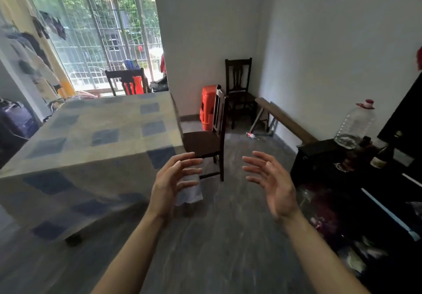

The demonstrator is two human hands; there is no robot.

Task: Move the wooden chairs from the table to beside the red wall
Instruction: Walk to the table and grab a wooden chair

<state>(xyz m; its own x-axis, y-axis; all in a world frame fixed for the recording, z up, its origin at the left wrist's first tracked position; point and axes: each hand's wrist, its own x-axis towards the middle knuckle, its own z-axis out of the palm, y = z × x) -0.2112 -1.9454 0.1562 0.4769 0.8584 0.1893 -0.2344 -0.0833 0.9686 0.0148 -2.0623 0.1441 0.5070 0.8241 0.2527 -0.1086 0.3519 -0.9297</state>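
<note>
A dark wooden chair (206, 142) stands at the right side of the table (96, 138), its seat partly under the checked cloth. A second wooden chair (238, 88) stands in the far corner against the white wall. A third chair (125, 81) is at the table's far end by the window. My left hand (175, 179) and my right hand (269, 179) are raised in front of me, fingers spread, holding nothing, a short way before the nearest chair. No red wall is in view.
Orange plastic stools (206, 108) lean behind the nearest chair. A wooden bench (285, 120) runs along the right wall. A dark cabinet (342, 168) with a big plastic bottle (356, 124) and other bottles stands at right. A small bottle (252, 135) lies on the floor.
</note>
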